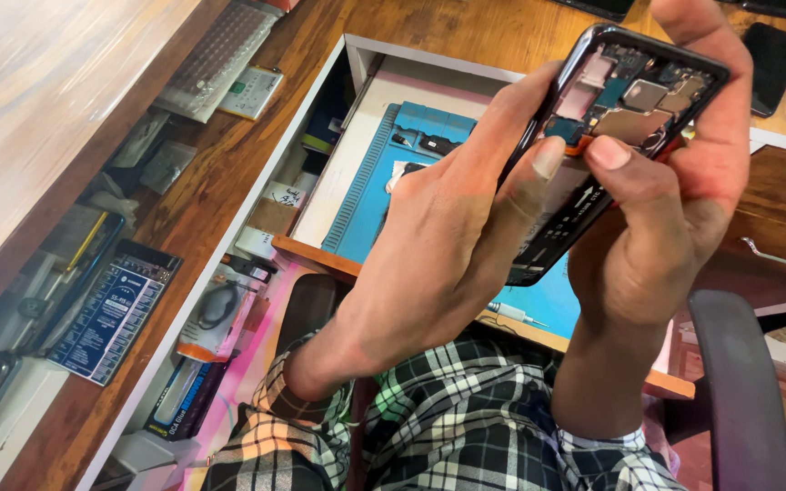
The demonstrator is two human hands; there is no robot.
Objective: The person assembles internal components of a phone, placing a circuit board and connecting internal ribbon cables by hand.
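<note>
Now, phone: an opened smartphone (pixel 607 136) with its back cover off is held up in the air between both hands, tilted, above the blue mat (pixel 370 195); its circuit board, metal shields and dark lower plate face the camera.
Left hand: the left hand (pixel 429 264) wraps the phone's left edge from below, fingers behind the frame, thumb laid across the front.
Left grip: closed on the phone; the thumb tip presses on an orange strip at the lower edge of the board area.
Right hand: the right hand (pixel 675 209) cradles the phone's right side, fingers curled up and over its top corner.
Right grip: also clamped on the phone; the thumb tip rests just beside the left thumb, on the same orange strip, the two nails nearly touching.
Sleeves: green, black and white checked sleeves (pixel 466 427) cover both forearms up to the wrists.
Mat: it lies on a pull-out tray (pixel 357 145) under the wooden worktop (pixel 220 173), with small dark parts on it and a thin screwdriver (pixel 516 315) near its front edge.
Worktop: a dark panel with white print (pixel 111 314) and a flat battery (pixel 252 91) lie on its left part, well apart from the hands.
Far side: another dark phone (pixel 772 55) lies face up on the worktop beyond the right hand.
Chair: a black armrest (pixel 743 382) stands just right of the right forearm.
</note>
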